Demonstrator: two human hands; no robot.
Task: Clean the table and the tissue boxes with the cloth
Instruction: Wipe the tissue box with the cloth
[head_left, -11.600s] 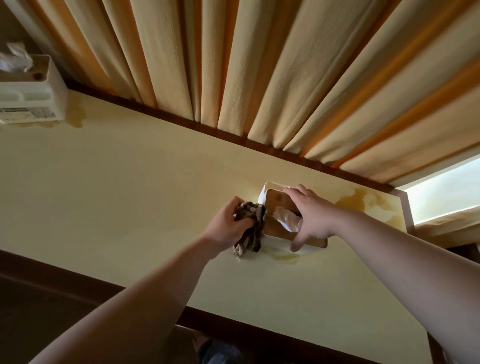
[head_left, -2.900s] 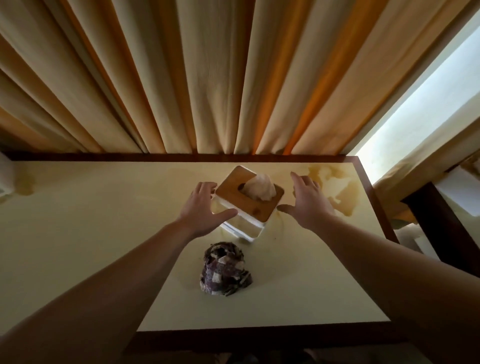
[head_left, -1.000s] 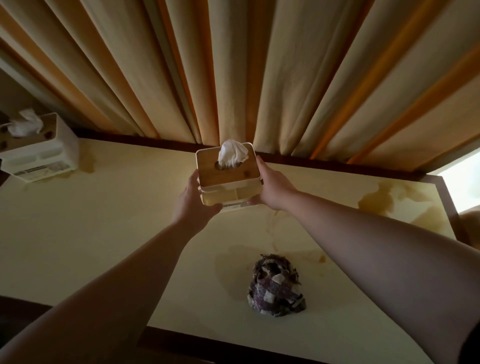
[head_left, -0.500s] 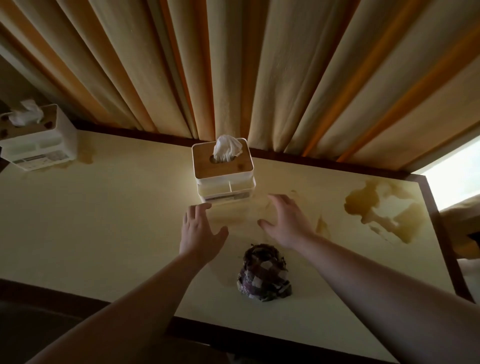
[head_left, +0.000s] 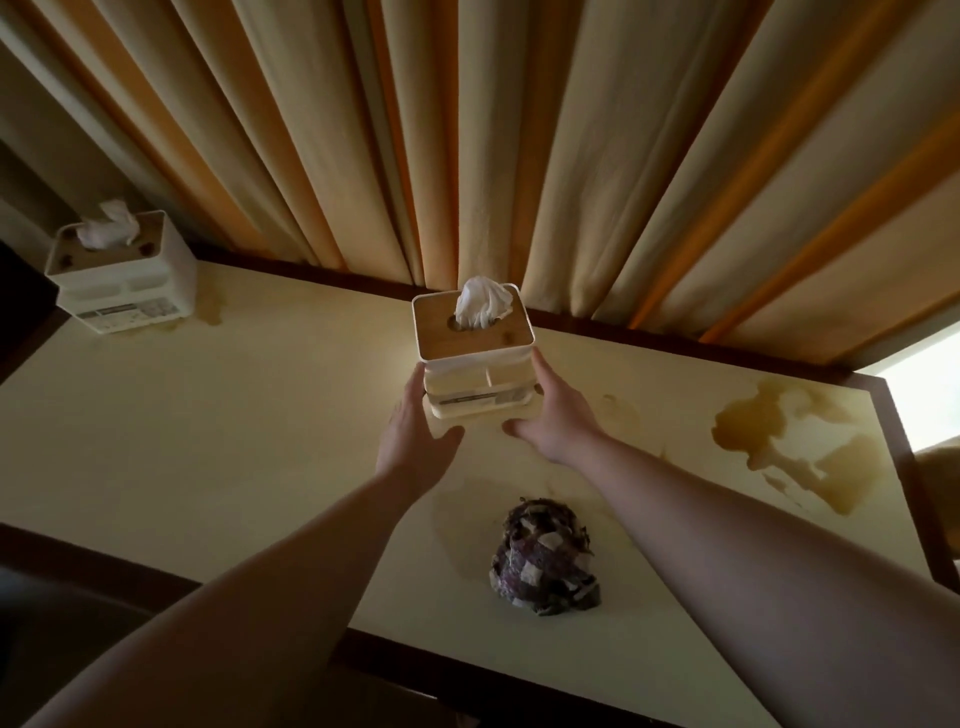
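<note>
My left hand (head_left: 413, 439) and my right hand (head_left: 553, 415) were both at the tissue box (head_left: 475, 353) in the middle of the frame, one on each side wall, with the thumbs reaching in beneath its lower front edge. The fingers lay fairly straight along the sides, pressing the box between them rather than curling round it. Whether the box rested on the table (head_left: 234, 415) or sat a little above it, I could not tell from this angle. It stood upright, its wooden lid facing up, and a white tissue (head_left: 480, 309) stuck out of the slot in the lid. The box was near the far edge of the table, just in front of the curtain (head_left: 519, 145) that filled the upper part of the frame.

The cloth (head_left: 543, 558) lay bunched in a dark, patchy heap on the table in the lower middle of the frame, between my forearms and apart from both hands. A faint damp ring showed on the tabletop around it.

A second tissue box (head_left: 122, 280) stood at the upper left of the frame, at the table's far corner, with a crumpled tissue rising from its top. A brownish stain (head_left: 795, 447) spread over the table at the right of the frame, well apart from the box I held.
</note>
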